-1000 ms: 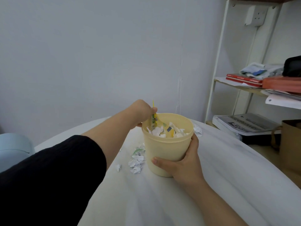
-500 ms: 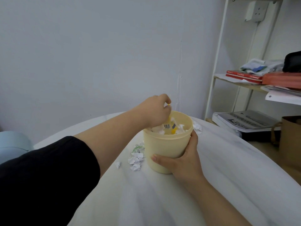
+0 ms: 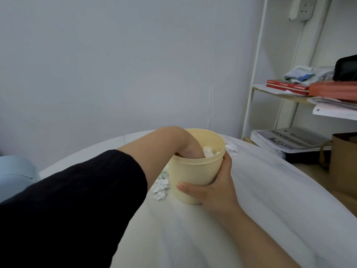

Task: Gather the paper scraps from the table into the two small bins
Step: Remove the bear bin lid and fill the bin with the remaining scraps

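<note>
I work from a single view, the wide-angle camera on the person's head. It faces forward and down across the desk [image 3: 270,200]. The bin [image 3: 195,171] sits just below the middle of the picture, close to the lens.

Both forearms come in from the bottom edge and run up to the bin. The left hand [image 3: 190,149] comes from the lower left, and its black sleeve [image 3: 67,200] fills that corner very near the camera. The right hand [image 3: 212,192] comes from the lower right.

Behind the bin the view ends on a plain wall [image 3: 116,64]. To the right of the bin and farther back, a shelf [image 3: 280,96] runs off the right edge.
</note>
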